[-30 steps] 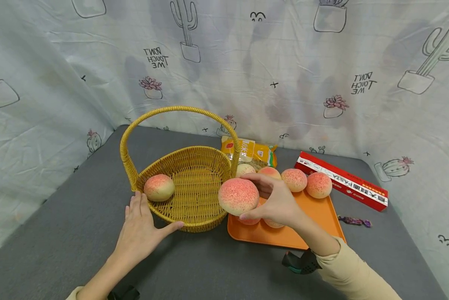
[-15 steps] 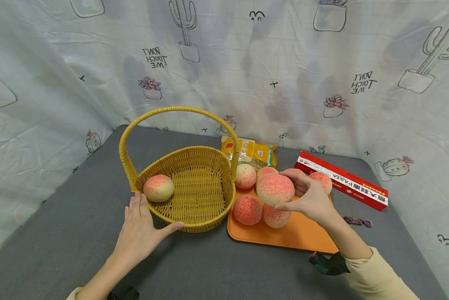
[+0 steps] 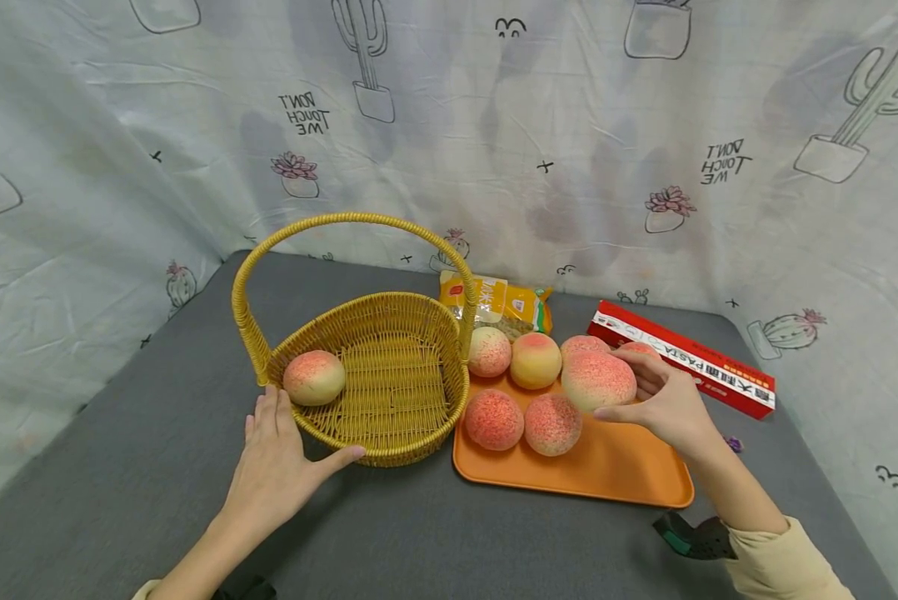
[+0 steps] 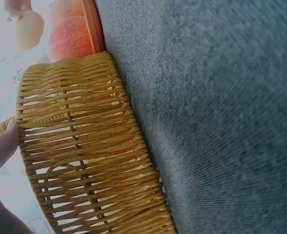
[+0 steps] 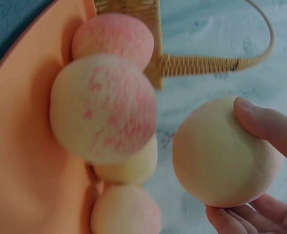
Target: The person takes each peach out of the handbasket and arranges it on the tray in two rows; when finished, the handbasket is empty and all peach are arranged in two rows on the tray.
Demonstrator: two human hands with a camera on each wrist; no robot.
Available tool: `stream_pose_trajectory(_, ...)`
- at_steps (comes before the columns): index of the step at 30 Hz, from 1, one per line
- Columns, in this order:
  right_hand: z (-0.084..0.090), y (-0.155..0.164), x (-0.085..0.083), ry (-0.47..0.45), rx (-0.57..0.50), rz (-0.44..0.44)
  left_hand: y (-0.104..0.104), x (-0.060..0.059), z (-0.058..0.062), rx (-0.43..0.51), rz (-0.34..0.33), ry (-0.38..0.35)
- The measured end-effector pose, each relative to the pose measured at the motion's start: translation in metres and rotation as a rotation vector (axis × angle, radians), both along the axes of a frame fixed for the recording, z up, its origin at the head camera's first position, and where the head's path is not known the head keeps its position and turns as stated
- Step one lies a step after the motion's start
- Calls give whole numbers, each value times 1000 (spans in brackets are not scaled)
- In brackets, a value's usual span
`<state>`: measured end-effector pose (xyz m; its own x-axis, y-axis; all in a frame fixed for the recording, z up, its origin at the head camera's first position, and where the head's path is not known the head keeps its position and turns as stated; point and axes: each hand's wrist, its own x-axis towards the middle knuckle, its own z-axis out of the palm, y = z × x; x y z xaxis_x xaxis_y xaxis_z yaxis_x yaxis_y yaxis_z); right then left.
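Note:
A peach (image 3: 597, 380) is held in my right hand (image 3: 670, 404), above the orange tray (image 3: 629, 471). In the right wrist view, thumb and fingers grip this peach (image 5: 221, 153) from opposite sides. On the tray sit several other peaches (image 3: 552, 425), some partly hidden behind the held one. My left hand (image 3: 275, 471) rests against the near left side of a yellow wicker basket (image 3: 411, 454), its thumb along the front rim and fingers straight. One peach (image 3: 314, 377) lies inside the basket at the left. The left wrist view shows the woven basket wall (image 4: 94, 146) close up.
Behind the tray lies a yellow food bag (image 3: 512, 304). A red pasta box (image 3: 689, 362) lies at the back right, and a purple wrapped candy (image 3: 734, 444) shows partly beside my right arm. A patterned curtain (image 3: 419, 150) hangs behind the grey table (image 3: 389, 533).
My right hand has moved right with the peach, from beside the basket's right rim to over the tray, uncovering peaches there. My left hand has stayed at the basket.

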<state>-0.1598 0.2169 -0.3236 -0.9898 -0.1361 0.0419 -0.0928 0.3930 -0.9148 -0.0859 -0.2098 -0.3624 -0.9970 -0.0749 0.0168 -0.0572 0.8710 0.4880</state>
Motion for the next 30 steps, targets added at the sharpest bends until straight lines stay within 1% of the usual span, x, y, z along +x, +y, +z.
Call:
stream_pose_trajectory(4,-4,11,-2,-5,-64,-18,0,0,0,-3,-1,1)
stream_pose_trajectory(6,-5,16,-3,-34,-41,-41,-1,1,1,-6,-1,-1)
stream_pose_trajectory(10,-11,24,-4,-97,113,-82,-1,1,1,-10,1,1)
stream_pose_trajectory(13,-17,28,-4,-130,214,-86,-1,1,1,-7,0,-1)
stream_pose_trajectory(16,-23,30,-3,-118,315,-77,0,1,0,0,-2,-4)
stream_pose_trajectory(21,-30,30,-2,-47,474,-52,0,1,0,5,-1,2)
stream_pose_trajectory(25,-35,28,-3,-20,514,-36,-1,0,0,8,-3,4)
stream_pose_trajectory(30,-41,25,-2,-16,517,-22,-1,0,0,18,-8,-11)
